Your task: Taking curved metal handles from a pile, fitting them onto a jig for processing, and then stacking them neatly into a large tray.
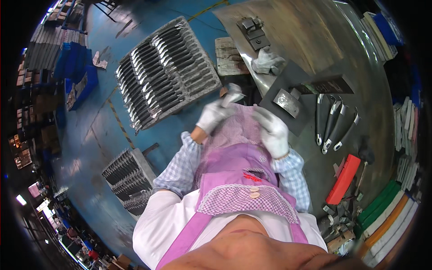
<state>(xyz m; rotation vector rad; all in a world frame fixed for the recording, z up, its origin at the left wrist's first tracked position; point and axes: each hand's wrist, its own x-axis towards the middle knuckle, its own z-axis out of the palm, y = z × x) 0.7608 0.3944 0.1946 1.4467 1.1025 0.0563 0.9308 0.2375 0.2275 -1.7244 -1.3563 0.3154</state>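
Observation:
My left hand [215, 115], in a white glove, reaches over the purple checked apron [229, 135] toward the table's near corner. Motion smears its fingertips, and whether they hold anything does not show. At the apron's right edge is my right hand [274, 132], also gloved, its fingers stretched out and nothing visible in them. Beyond it, a metal block [288, 102] sits on a dark sheet beside an upright dark plate [328, 85]. Several black-handled metal utensils [333, 121] lie on the table to the right.
A grey tray [198, 49] with rows of black-handled utensils stands at the left, with a smaller loaded tray [144, 168] nearer. On the metal table [310, 27] are a crumpled glove [267, 61], a clamp-like fixture [253, 33] and a red box [343, 179]. Blue bins [81, 85] stand far left.

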